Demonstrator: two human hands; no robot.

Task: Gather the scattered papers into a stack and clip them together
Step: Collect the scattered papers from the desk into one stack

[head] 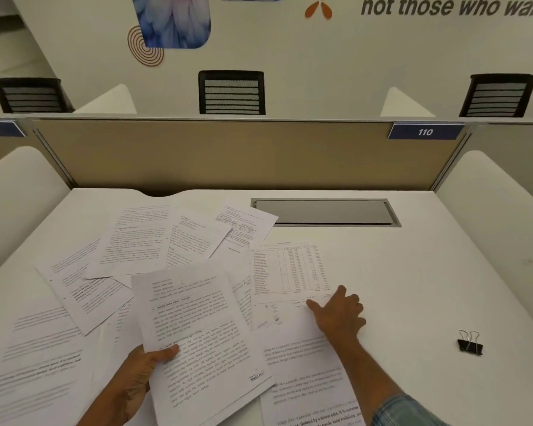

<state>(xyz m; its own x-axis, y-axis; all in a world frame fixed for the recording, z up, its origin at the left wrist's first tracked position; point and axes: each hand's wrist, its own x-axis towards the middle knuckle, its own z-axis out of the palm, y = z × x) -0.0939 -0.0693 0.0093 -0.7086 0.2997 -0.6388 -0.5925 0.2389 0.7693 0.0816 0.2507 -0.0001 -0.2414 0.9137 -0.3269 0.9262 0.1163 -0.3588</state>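
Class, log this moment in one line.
stage: gathering | left hand: grips printed white sheet | right hand: touches tabulated white sheet | black binder clip: untouched on white desk

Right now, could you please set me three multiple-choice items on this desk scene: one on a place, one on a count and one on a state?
1. Where does the binder clip lie?
A. on the bare desk, right of the papers
B. on top of the papers
C. on the floor

2. How many black chairs show beyond the desk?
A. two
B. three
C. five

3. What is the left hand doing?
A. lying flat on the desk
B. holding a printed sheet in its grip
C. pinching the binder clip

Answers:
1 A: the binder clip sits alone on the white desk, apart from every sheet.
2 B: three chair backs show in a row.
3 B: its thumb curls over the printed sheet's edge.
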